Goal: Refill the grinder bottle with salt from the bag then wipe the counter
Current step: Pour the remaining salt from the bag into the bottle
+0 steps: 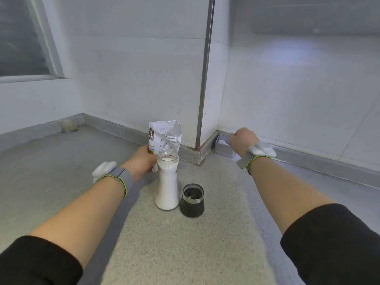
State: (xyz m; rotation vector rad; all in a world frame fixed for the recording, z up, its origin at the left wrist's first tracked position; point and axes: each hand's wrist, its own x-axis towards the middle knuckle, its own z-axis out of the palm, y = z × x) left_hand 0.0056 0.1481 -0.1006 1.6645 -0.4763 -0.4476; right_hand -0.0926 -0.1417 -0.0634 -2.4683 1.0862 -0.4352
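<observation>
While the left hand (144, 161) grips the salt bag (164, 136), the grinder bottle (167, 182) stands upright, nearly full. Right hand (242, 140) closed over a metal tin (224, 149) at two o'clock; contents unclear.

— Where does your bottle (167, 183) stand?
— On the desk (185, 243) before you, with the grinder cap (192, 200) just to its right.
— And the bag (164, 138)?
— Behind the bottle, near the wall, your left hand (143, 162) on it.
— Your right hand (242, 141)?
— Far right, over the tin (223, 148) in the corner.
</observation>
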